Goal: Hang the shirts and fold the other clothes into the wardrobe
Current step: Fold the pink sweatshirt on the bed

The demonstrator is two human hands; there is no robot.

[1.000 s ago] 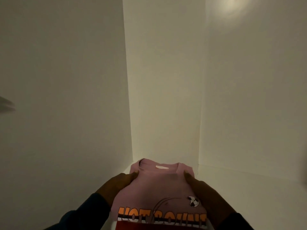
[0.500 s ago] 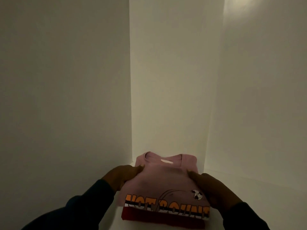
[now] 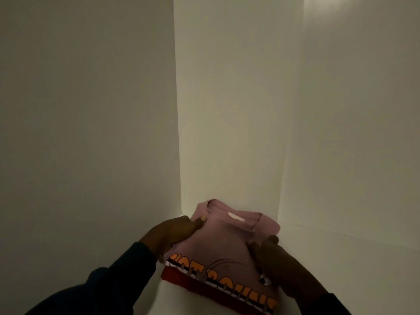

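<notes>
From the head view, you are looking into a white wardrobe (image 3: 227, 110) compartment, and the folded pink shirt (image 3: 227, 242) lies at 6 o'clock on its shelf (image 3: 341, 258), collar pointing toward the back corner, atop a red garment (image 3: 181, 277) whose edge shows beneath it. Your left hand (image 3: 172, 235) grips the shirt's edge at 9 o'clock, thumb on top near the collar, and your right hand (image 3: 277, 262) holds the opposite edge at 3 o'clock, fingers curled over the fabric. Dark sleeves (image 3: 109, 287) cover both forearms.
</notes>
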